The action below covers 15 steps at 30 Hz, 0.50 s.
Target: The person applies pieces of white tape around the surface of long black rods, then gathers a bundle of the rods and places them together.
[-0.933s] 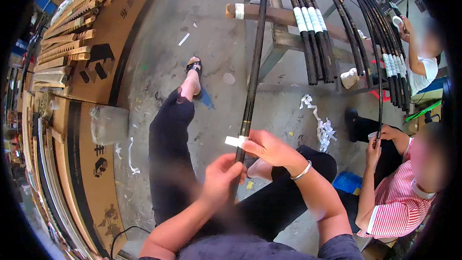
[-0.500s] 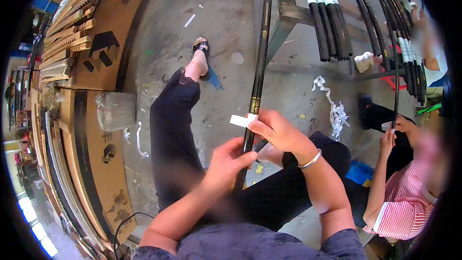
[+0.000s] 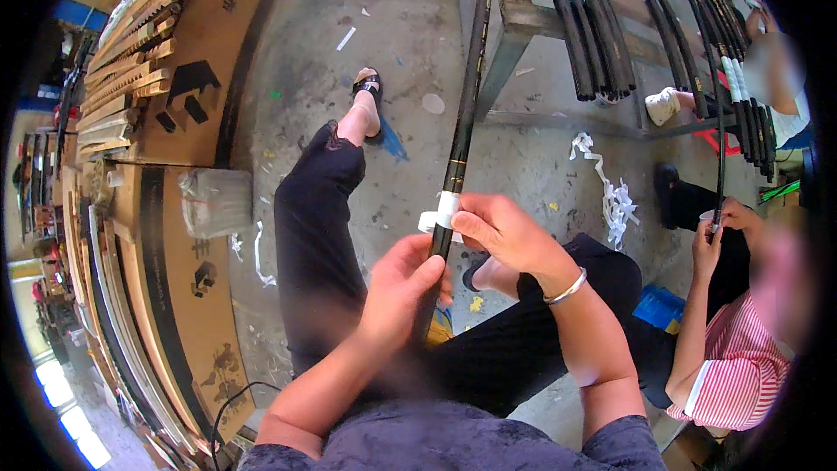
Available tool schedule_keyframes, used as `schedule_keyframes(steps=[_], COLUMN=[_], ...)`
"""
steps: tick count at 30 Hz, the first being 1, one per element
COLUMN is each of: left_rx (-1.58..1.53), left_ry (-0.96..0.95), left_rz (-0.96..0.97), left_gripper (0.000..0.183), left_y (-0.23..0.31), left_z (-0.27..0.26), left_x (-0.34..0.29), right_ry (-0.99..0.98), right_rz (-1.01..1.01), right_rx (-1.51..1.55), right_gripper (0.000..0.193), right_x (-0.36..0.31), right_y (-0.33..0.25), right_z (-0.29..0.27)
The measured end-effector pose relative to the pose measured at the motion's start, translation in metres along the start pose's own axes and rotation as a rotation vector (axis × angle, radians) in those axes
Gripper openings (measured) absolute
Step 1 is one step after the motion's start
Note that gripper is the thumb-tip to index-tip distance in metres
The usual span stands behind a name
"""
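Observation:
A long glossy black fishing rod [image 3: 462,135] with gold markings runs from my lap up toward the metal stand. My left hand [image 3: 405,283] is wrapped around its lower part, thumb on top. Just above, a band of white tape [image 3: 447,208] circles the rod, and a curled end of it sticks out on the left side. My right hand [image 3: 501,231] pinches at the band's right edge with thumb and forefinger. The fingertips behind the rod are partly hidden.
Several black rods with white bands [image 3: 580,26] lie across a metal stand [image 3: 510,52] ahead right. Cardboard boxes [image 3: 187,122] with wooden strips line the left. Tape scraps [image 3: 616,205] litter the floor. At right, a person in a striped shirt [image 3: 732,375] holds another rod.
The rod has turned, so its gold emblem no longer faces me. The white tape now wraps wider around it, and its flat loose end has become a short curl.

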<state>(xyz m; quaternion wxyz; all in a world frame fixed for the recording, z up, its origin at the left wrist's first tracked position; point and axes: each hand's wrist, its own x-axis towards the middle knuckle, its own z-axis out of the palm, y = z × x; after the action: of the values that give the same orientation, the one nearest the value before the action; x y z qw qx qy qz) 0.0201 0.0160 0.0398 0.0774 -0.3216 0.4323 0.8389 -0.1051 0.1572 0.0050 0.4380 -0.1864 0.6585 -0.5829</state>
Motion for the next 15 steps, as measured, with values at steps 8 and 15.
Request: schedule_keyframes(steps=[8, 15], left_rx=[0.041, 0.2], left_ry=[-0.058, -0.047], left_rz=[-0.032, 0.079], left_gripper=[0.033, 0.029], left_y=[0.001, -0.007], left_z=[-0.007, -0.004], left_x=[-0.001, -0.001], right_ry=[0.044, 0.074], right_rz=[-0.082, -0.065], right_rx=[-0.122, -0.076], right_gripper=[0.037, 0.034], right_x=[0.002, 0.001], right_y=[0.0, -0.009], right_z=[0.003, 0.009])
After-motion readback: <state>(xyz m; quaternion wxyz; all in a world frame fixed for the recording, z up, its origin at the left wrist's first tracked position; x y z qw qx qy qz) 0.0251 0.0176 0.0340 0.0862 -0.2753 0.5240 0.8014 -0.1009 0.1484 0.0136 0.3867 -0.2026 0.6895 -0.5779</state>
